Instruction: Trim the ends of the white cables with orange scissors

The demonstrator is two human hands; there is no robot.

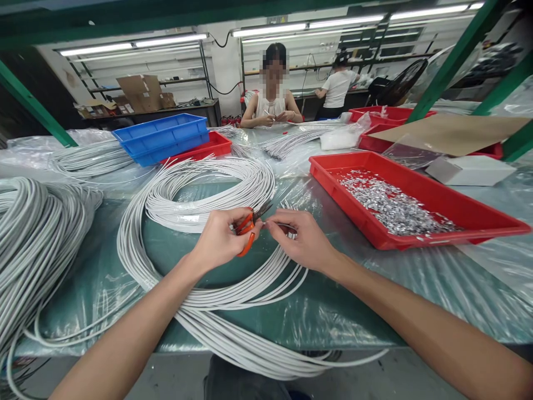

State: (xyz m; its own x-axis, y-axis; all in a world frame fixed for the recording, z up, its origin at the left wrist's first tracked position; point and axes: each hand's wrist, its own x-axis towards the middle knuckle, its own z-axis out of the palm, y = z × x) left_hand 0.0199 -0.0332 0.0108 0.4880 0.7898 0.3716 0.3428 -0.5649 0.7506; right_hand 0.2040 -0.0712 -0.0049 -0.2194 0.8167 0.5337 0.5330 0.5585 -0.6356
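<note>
My left hand (222, 236) is closed around orange-handled scissors (249, 230), whose dark blades point up and to the right. Its thumb and fingertip meet the tip of a thin cable near my right hand. My right hand (302, 239) is pinched on a white cable (288, 226), close to the ends of the bundle. Under and around both hands lies a large coil of white cables (137, 244), and a smaller taped coil (195, 208) rests just behind my left hand. The exact contact at the fingertips is too small to make out.
A red tray (375, 239) of small silvery pieces stands at the right. Thick cable coils (37, 244) fill the left side. Blue bins (162, 139) sit behind. Green posts (453, 61) frame the table; a person (270, 105) works opposite, another farther back.
</note>
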